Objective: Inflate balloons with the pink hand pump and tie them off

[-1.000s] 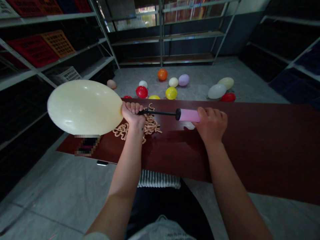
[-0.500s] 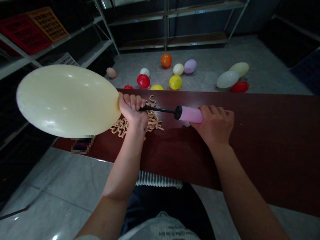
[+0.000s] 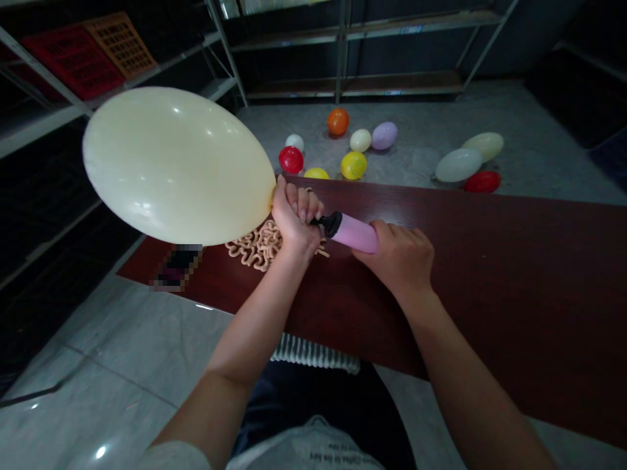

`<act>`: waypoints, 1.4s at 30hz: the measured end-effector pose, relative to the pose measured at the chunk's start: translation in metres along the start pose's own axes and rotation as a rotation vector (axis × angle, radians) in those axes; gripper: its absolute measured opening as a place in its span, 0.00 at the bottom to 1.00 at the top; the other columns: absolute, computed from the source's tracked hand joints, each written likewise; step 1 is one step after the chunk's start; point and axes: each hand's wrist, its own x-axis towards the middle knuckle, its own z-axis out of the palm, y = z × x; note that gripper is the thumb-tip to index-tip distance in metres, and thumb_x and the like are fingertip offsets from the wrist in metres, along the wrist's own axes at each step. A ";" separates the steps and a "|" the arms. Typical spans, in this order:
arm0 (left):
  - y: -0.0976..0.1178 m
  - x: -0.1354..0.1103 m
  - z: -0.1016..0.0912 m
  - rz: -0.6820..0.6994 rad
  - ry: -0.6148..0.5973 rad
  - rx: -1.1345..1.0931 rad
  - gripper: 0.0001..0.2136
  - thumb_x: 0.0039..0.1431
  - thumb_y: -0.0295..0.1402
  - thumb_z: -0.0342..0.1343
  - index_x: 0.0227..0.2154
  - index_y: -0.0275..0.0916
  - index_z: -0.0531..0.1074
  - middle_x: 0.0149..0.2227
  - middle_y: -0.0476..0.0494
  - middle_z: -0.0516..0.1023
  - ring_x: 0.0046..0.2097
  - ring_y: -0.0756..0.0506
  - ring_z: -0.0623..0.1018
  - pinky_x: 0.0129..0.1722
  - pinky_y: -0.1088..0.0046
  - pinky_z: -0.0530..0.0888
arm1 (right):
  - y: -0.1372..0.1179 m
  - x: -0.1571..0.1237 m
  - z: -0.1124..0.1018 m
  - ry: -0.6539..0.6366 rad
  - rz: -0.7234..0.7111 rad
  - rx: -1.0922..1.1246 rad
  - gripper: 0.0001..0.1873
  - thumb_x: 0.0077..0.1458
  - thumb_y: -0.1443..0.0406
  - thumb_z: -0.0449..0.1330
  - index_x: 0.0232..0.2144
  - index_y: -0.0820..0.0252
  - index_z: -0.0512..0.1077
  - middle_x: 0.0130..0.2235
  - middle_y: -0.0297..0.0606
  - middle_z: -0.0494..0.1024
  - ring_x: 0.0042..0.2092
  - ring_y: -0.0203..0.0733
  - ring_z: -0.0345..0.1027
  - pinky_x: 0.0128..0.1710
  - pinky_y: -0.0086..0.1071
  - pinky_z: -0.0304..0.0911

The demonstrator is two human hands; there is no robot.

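A large pale yellow balloon [image 3: 179, 166], blown up, juts out to the left from my left hand [image 3: 296, 215]. The fingers of that hand are closed round the balloon's neck and the black end of a hand pump, so the joint between them is hidden. My right hand [image 3: 399, 258] is wrapped round the pink barrel of the balloon pump [image 3: 353, 234]. Only a short black piece shows between the barrel's black cap and my left fist. Under my left hand, a pile of tan, wavy long balloons [image 3: 257, 247] lies on the dark red table [image 3: 490, 274].
A pixelated, dark flat object [image 3: 179, 266] lies near the table's left edge. On the floor beyond are loose balloons, among them an orange balloon [image 3: 337, 122] and a red balloon [image 3: 290, 159]. Metal shelves [image 3: 401, 81] stand behind; a red crate [image 3: 73, 59] sits on the left shelf.
The black pump rod, long before, has slid into the pink barrel. My hands have come closer together, the left moving right with the balloon, whose far end has tilted up.
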 end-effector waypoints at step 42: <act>0.007 0.007 -0.003 0.055 -0.028 -0.082 0.27 0.70 0.41 0.44 0.16 0.39 0.43 0.11 0.56 0.44 0.14 0.55 0.47 0.15 0.75 0.50 | 0.021 -0.004 -0.006 -0.020 0.006 -0.076 0.13 0.48 0.57 0.61 0.35 0.58 0.71 0.33 0.42 0.79 0.36 0.49 0.70 0.36 0.36 0.52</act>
